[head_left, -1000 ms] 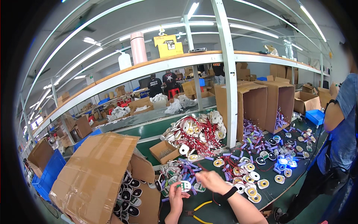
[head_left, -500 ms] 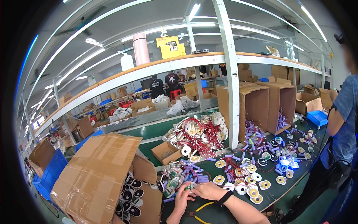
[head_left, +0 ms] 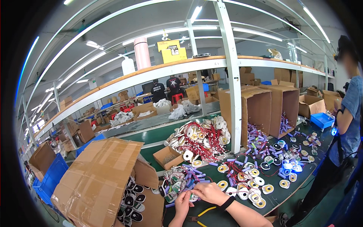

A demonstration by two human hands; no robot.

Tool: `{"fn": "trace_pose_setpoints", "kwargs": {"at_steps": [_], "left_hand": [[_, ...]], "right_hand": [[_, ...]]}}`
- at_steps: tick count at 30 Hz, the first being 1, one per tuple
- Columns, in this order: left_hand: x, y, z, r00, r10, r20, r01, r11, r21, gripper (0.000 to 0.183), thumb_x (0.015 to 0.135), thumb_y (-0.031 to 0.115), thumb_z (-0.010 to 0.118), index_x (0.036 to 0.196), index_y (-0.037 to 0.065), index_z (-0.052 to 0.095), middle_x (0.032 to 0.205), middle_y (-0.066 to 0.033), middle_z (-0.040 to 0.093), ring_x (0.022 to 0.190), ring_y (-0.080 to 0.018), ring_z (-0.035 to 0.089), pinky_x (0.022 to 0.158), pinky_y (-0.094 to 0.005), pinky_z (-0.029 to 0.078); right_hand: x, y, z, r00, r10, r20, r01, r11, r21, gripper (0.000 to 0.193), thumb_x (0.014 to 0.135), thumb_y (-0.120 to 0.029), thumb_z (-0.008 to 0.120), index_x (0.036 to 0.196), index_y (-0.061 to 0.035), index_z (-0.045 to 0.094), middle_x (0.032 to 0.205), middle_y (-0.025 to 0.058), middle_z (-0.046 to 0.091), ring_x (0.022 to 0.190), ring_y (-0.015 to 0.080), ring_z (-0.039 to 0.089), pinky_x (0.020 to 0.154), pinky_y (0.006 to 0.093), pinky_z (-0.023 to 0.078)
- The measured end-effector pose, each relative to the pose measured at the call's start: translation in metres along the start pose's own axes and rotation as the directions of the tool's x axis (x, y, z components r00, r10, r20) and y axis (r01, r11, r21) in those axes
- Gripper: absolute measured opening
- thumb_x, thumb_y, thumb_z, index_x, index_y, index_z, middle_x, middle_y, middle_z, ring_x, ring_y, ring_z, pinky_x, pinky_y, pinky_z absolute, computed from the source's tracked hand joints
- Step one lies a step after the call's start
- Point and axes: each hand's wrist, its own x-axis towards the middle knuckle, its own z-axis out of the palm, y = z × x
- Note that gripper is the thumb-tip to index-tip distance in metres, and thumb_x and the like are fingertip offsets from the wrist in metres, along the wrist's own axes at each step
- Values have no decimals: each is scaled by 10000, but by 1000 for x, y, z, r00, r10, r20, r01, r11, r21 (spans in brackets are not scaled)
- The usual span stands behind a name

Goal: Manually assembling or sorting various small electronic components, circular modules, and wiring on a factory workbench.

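Observation:
Both hands work close together above the dark green bench near its front edge. My left hand [head_left: 182, 203] pinches a small part with a green circuit board [head_left: 193, 197], which the fingers mostly cover. Against it, my right hand [head_left: 211, 193] presses thumb and fingers from the other side, a dark band on its wrist. Just below the hands lie pliers with yellow handles [head_left: 207, 210]. Beyond the left hand is a heap of purple cylindrical cells with boards [head_left: 180, 178]. White round parts with yellow coils [head_left: 255, 196] and red wires lie to the right.
A cardboard box [head_left: 96, 178] holding black-and-white oval parts [head_left: 130, 198] stands at the left. Behind the hands are a small open box [head_left: 167, 159] and a pile of white parts with red wires [head_left: 200, 136]. A shelf post [head_left: 235, 83] rises mid-bench. Another person [head_left: 346, 113] stands at right.
My hands have drawn closer together, the left fingers now more closed around the small part. The person at right has shifted, with a blue light now beside their hand.

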Motion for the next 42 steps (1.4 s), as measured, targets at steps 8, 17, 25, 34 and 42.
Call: {"fn": "trace_pose_setpoints", "kwargs": {"at_steps": [8,17,25,34,42], "left_hand": [[1,-14,-6,958,253,132,-282,912,296,88,829,47,552,816,-22,606,691,-79,569,455,-129,553,420,-225,424],[-3,-4,2,982,182,57,-188,973,136,106,841,53,572,925,-6,600,790,-45,574,544,-69,541,432,-190,421],[1,-2,0,992,127,15,-126,991,-41,366,863,55,525,1215,55,424,1007,-60,527,731,-80,549,489,-172,437],[1,-2,2,983,183,9,-182,980,-85,507,850,33,522,1304,61,301,1039,-57,517,740,-65,518,499,-161,432],[-2,4,0,996,75,44,-71,995,-75,243,883,84,507,1118,69,447,921,-39,540,650,-64,553,425,-158,381]], "right_hand": [[0,-7,11,975,-174,-136,182,982,53,151,753,-156,621,856,-45,614,877,68,572,862,257,535,769,349,419],[1,-4,15,977,15,-213,49,955,294,114,767,-95,607,844,-11,612,795,101,605,768,277,551,702,355,436],[3,-6,9,963,135,-235,-95,980,177,83,767,-116,615,826,-59,626,732,64,618,717,231,559,745,350,379],[1,-2,14,966,-33,-255,13,997,-78,49,715,-79,620,753,-90,589,690,37,572,702,211,533,807,358,342],[3,-5,10,966,-118,-229,72,977,-199,61,687,-75,630,715,-92,578,689,25,557,706,195,529,828,372,339]]}}
